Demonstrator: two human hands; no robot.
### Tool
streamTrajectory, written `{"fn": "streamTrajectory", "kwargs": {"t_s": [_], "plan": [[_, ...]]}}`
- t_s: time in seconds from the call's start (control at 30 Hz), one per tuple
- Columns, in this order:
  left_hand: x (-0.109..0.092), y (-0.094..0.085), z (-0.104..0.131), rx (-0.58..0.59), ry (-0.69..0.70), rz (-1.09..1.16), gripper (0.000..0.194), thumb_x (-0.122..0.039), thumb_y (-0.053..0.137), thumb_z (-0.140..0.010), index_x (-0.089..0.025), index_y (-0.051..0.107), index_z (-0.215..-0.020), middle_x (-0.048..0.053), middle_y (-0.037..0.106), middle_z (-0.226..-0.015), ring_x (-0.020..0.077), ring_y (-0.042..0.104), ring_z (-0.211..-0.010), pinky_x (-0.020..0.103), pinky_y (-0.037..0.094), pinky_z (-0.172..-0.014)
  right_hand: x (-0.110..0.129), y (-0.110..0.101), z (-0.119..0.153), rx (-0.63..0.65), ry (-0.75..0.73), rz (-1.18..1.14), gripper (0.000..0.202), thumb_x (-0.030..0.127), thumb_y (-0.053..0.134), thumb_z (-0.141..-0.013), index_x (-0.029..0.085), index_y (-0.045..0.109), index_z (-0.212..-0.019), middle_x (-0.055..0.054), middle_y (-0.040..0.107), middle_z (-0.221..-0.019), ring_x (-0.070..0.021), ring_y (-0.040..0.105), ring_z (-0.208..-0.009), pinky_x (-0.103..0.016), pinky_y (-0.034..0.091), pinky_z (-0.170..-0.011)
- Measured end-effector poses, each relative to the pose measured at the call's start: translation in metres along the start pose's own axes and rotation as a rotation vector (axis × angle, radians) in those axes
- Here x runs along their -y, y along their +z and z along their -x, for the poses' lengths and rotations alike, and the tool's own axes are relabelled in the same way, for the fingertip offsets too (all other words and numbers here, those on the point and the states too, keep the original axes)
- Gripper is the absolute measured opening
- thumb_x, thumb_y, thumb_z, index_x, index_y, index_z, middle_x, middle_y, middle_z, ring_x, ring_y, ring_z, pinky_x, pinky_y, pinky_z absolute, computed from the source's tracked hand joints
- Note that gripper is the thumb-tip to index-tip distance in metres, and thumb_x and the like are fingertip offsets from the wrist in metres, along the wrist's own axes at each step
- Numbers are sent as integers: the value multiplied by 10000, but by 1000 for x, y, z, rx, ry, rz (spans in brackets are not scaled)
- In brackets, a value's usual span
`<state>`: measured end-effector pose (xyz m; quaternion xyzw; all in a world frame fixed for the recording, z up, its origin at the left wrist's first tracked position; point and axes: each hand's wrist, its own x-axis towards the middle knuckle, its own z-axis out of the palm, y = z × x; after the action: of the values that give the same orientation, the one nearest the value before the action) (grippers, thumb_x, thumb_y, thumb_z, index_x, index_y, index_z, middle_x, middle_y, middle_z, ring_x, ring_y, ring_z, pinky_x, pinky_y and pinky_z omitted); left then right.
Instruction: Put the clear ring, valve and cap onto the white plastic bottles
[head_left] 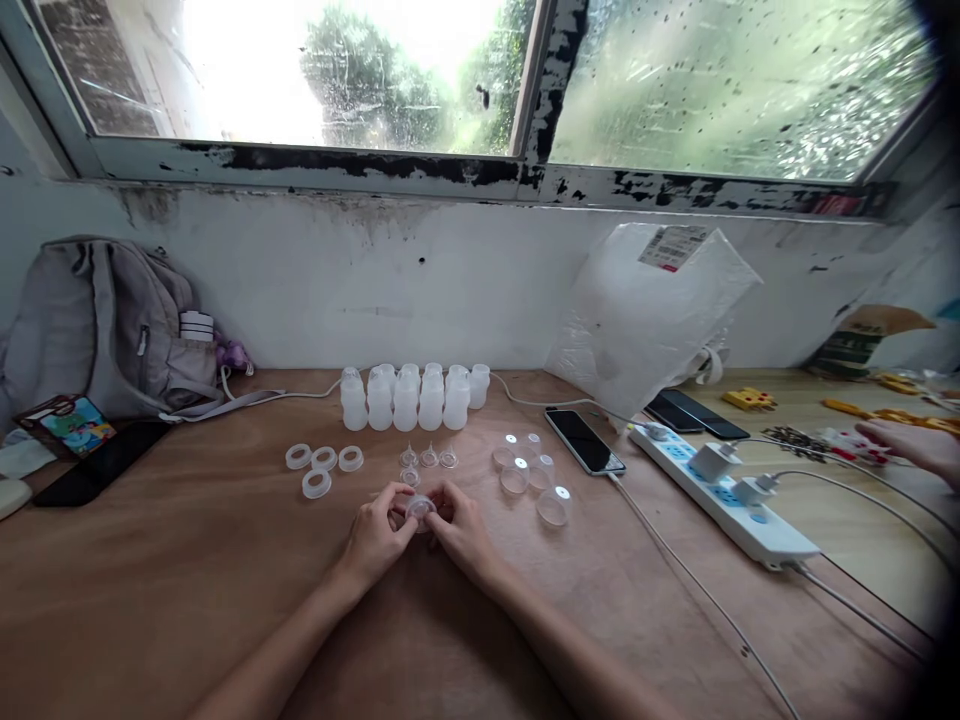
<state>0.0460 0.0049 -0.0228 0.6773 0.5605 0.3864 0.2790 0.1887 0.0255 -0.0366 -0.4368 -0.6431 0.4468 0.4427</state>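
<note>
Between both hands, low over the table, is a small translucent bottle collar ring (420, 507); whether a nipple sits in it I cannot make out. My left hand (377, 528) pinches its left side, and my right hand (456, 525) grips the right side. Just beyond the fingers stand several clear baby bottle nipples (428, 457). Several white collar rings (316, 484) lie to the left. Over on the right are several clear domed caps (553, 507). A group of frosted baby bottles (406, 400) stands upright behind the nipples.
To the right, a phone (585, 441) lies near a white power strip (720, 495) with plugs and trailing cables. A plastic bag (652, 310) leans on the wall. At back left sits a grey backpack (112, 330). Another person's hand (911, 445) reaches in at far right.
</note>
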Motion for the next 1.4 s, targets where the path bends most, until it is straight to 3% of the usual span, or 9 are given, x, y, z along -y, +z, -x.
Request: {"fn": "streamTrajectory", "kwargs": {"t_s": [0.17,0.3,0.57,0.73,1.17,1.4], "plan": [[-2,-1,0,-1,48,58,246,-345,466,-780,-189,579,-932,43,657,-786,161,612,-720,242,464,-654,2,-1,1,57,-23,-51,130,314,497,-764,186,509,-778,23,549,-619,-95,523,-433,-204,424,-397],[-2,-1,-1,9,31,126,229,-335,479,-774,-171,584,-896,43,665,-747,167,624,-691,247,474,-639,2,-1,1,59,5,-38,203,373,476,-783,175,517,-760,44,501,-504,-79,455,-352,-182,352,-334],[-5,-1,-1,84,-11,209,168,-305,463,-780,-165,550,-814,16,653,-686,144,619,-613,212,455,-532,3,-1,-1,-17,-47,96,209,325,500,-754,163,480,-622,35,494,-518,-82,441,-456,-190,343,-438],[-5,2,-1,81,-1,247,125,-271,470,-773,-162,529,-776,12,637,-673,136,615,-607,212,463,-551,10,-2,1,-22,-44,153,195,285,491,-735,161,448,-591,31,472,-539,-88,421,-494,-196,327,-461],[4,-1,-5,113,43,179,113,-266,498,-762,-154,510,-780,31,641,-685,144,614,-615,226,461,-573,8,-2,2,12,-120,237,106,232,476,-737,155,516,-676,27,499,-547,-87,418,-487,-192,319,-465],[-2,-2,-3,129,29,170,126,-289,506,-760,-164,501,-750,28,648,-668,147,618,-604,225,458,-560,15,-3,5,13,-109,264,104,222,475,-723,161,487,-640,28,503,-554,-87,421,-493,-192,316,-467]]}}
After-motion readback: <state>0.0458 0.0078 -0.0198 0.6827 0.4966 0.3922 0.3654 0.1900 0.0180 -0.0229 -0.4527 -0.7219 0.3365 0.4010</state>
